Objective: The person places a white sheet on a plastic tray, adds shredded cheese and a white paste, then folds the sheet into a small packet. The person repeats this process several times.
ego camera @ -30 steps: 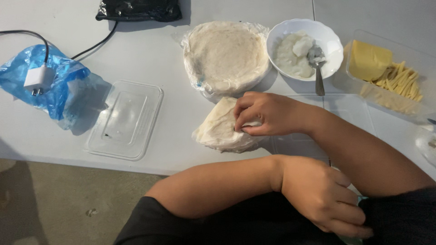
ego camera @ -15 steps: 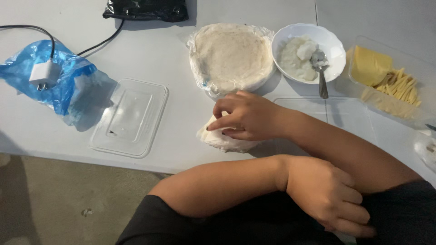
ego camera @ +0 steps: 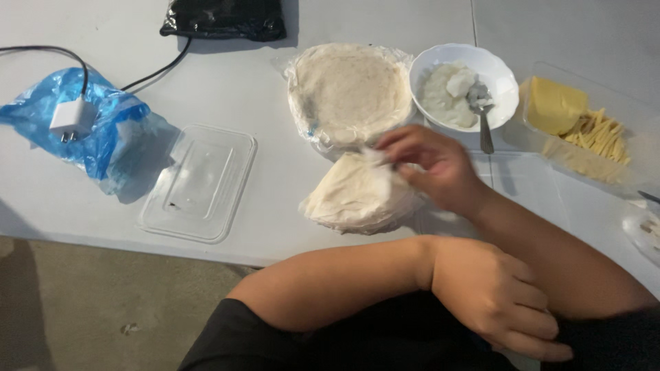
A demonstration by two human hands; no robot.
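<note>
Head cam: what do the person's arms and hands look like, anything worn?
Both forearms are bare, with no gloves, watch or rings visible on the left hand or right hand. A dark black garment covers the body; the right hand is motion-blurred.

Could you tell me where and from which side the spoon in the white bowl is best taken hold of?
Probably by the bare handle end of the spoon, which sticks out over the near rim of the white bowl. Come from the near side: the spoon's head lies in the white filling.
</note>
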